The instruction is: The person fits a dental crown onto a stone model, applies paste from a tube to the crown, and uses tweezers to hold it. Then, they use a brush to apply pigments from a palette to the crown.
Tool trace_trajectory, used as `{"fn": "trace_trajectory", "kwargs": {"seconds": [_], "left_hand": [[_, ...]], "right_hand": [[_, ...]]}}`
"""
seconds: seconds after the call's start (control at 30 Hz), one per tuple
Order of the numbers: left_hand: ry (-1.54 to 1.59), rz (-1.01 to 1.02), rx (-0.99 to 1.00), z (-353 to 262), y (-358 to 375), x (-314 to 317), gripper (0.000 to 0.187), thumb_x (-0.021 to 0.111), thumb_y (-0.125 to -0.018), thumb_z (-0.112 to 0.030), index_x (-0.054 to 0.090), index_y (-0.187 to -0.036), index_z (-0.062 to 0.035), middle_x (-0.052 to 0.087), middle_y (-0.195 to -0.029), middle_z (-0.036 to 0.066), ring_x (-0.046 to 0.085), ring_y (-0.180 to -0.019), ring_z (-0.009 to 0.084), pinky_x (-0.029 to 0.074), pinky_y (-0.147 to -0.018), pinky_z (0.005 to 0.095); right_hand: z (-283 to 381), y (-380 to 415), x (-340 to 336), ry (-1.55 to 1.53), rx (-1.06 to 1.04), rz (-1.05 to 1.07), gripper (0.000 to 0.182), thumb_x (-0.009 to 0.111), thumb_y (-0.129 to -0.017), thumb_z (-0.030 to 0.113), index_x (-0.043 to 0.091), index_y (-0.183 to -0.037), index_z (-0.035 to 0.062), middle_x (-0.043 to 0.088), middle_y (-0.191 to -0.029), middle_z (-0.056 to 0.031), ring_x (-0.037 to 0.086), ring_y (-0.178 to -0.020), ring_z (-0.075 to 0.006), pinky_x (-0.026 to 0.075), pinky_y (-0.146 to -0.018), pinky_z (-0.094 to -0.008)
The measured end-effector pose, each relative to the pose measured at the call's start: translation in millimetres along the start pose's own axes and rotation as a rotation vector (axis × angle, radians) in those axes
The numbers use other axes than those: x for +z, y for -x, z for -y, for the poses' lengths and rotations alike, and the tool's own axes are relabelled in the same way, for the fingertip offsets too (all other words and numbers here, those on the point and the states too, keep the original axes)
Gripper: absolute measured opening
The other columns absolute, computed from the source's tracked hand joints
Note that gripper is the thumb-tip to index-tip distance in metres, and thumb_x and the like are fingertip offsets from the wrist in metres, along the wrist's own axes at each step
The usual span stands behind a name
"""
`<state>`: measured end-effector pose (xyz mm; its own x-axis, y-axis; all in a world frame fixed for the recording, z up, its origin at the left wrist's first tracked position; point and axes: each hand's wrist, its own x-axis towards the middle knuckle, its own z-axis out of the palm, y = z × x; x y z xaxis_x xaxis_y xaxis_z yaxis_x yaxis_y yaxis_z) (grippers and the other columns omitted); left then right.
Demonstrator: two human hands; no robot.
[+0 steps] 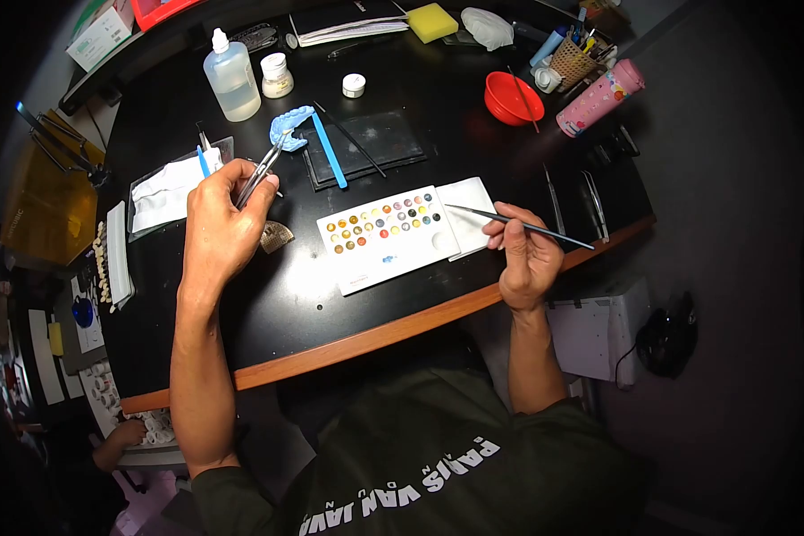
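Note:
My left hand (228,210) is closed around metal tweezers (261,171), whose tips point up toward a blue dental model (292,127). Something small and pale shows by the tips, too small to make out. My right hand (527,255) holds a thin dark brush (545,231) between thumb and fingers. The brush tip lies over the right part of a white palette (366,266) with rows of coloured dots, beside a folded white tissue (469,196). A blue stick (330,152) rests on a dark slab (375,143) behind the palette.
At the back stand a clear bottle (232,79), small jars (277,77) and a yellow sponge (432,23). A red bowl (509,98), pink bottle (598,98) and spare tweezers (593,204) are to the right. A co-worker's hand (129,433) shows lower left.

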<state>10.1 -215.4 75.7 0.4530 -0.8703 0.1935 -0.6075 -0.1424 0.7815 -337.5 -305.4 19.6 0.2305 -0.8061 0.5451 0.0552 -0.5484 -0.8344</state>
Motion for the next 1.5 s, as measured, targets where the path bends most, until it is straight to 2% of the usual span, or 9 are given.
{"fn": "trace_trajectory", "kwargs": {"seconds": [0.23,0.37,0.5,0.77,0.97,1.07,1.17,1.4,1.5], "left_hand": [[-0.010,0.019,-0.019,-1.2,1.6,1.1,0.023,0.073,-0.097,-0.019,0.072,-0.091,0.0025,0.060,-0.070,0.001,0.048,-0.064,0.0083,0.036,-0.059,0.0311],[-0.030,0.042,-0.048,-3.8,1.7,0.4,0.022,0.073,-0.098,-0.020,0.071,-0.092,0.0012,0.059,-0.072,-0.001,0.046,-0.067,0.0080,0.035,-0.060,0.0303],[-0.022,0.058,-0.039,-4.2,1.3,0.7,0.021,0.074,-0.097,-0.019,0.071,-0.091,0.0010,0.057,-0.071,-0.001,0.045,-0.066,0.0078,0.035,-0.060,0.0304],[-0.007,0.068,0.014,1.7,0.8,5.4,0.016,0.075,-0.095,-0.013,0.072,-0.102,0.0014,0.057,-0.073,-0.001,0.047,-0.067,0.0079,0.037,-0.061,0.0296],[-0.004,0.081,0.008,1.1,0.3,4.1,0.019,0.074,-0.096,-0.010,0.072,-0.112,0.0005,0.060,-0.075,0.000,0.051,-0.070,0.0082,0.041,-0.064,0.0293],[-0.016,0.092,0.007,2.4,0.2,4.5,0.021,0.074,-0.096,-0.010,0.072,-0.113,0.0010,0.061,-0.076,0.000,0.051,-0.070,0.0083,0.041,-0.064,0.0295],[-0.015,0.095,0.008,3.7,0.5,4.7,0.021,0.074,-0.097,-0.011,0.072,-0.113,0.0018,0.062,-0.076,0.001,0.052,-0.070,0.0084,0.042,-0.064,0.0296],[-0.012,0.101,0.002,2.2,0.4,3.0,0.021,0.073,-0.097,-0.011,0.072,-0.113,0.0017,0.062,-0.076,0.001,0.053,-0.069,0.0088,0.041,-0.063,0.0298],[-0.005,0.108,-0.009,0.9,0.9,2.5,0.022,0.073,-0.097,-0.013,0.073,-0.114,0.0004,0.061,-0.075,0.001,0.052,-0.069,0.0089,0.040,-0.062,0.0298]], "right_hand": [[7.3,12.4,-18.3,0.343,-0.041,0.037,0.018,0.072,-0.100,0.005,0.076,-0.114,-0.0058,0.076,-0.091,-0.0126,0.070,-0.079,-0.0128,0.054,-0.070,-0.0230],[16.7,17.5,-20.4,0.521,0.000,0.021,0.013,0.079,-0.095,0.007,0.080,-0.105,-0.0022,0.074,-0.082,-0.0064,0.059,-0.063,-0.0072,0.042,-0.054,-0.0224],[11.8,19.2,-19.3,0.597,-0.037,-0.063,0.009,0.080,-0.095,0.008,0.079,-0.095,-0.0009,0.070,-0.074,-0.0040,0.052,-0.056,-0.0064,0.035,-0.050,-0.0243],[6.3,19.9,-20.9,0.701,0.004,-0.156,0.032,0.075,-0.098,0.009,0.067,-0.069,-0.0014,0.061,-0.059,-0.0077,0.052,-0.049,-0.0145,0.035,-0.049,-0.0304],[14.9,14.3,-13.7,0.542,0.098,-0.171,0.024,0.072,-0.100,0.008,0.068,-0.077,-0.0011,0.069,-0.065,-0.0066,0.061,-0.055,-0.0108,0.042,-0.051,-0.0265],[28.5,-0.7,8.7,0.216,0.168,-0.167,0.014,0.072,-0.099,0.005,0.070,-0.087,-0.0025,0.073,-0.074,-0.0068,0.065,-0.062,-0.0084,0.048,-0.057,-0.0217],[32.9,-10.2,10.6,0.208,0.178,-0.006,0.007,0.071,-0.098,0.002,0.070,-0.094,-0.0041,0.075,-0.080,-0.0080,0.068,-0.069,-0.0074,0.051,-0.063,-0.0188],[30.0,-26.4,21.9,0.391,0.223,0.046,0.010,0.075,-0.092,0.001,0.072,-0.085,-0.0042,0.063,-0.064,0.0015,0.051,-0.057,-0.0002,0.035,-0.051,-0.0211],[33.9,-30.5,22.3,0.416,0.218,0.076,0.009,0.073,-0.094,0.001,0.072,-0.087,-0.0042,0.065,-0.067,0.0009,0.052,-0.058,0.0000,0.035,-0.051,-0.0205]]}}
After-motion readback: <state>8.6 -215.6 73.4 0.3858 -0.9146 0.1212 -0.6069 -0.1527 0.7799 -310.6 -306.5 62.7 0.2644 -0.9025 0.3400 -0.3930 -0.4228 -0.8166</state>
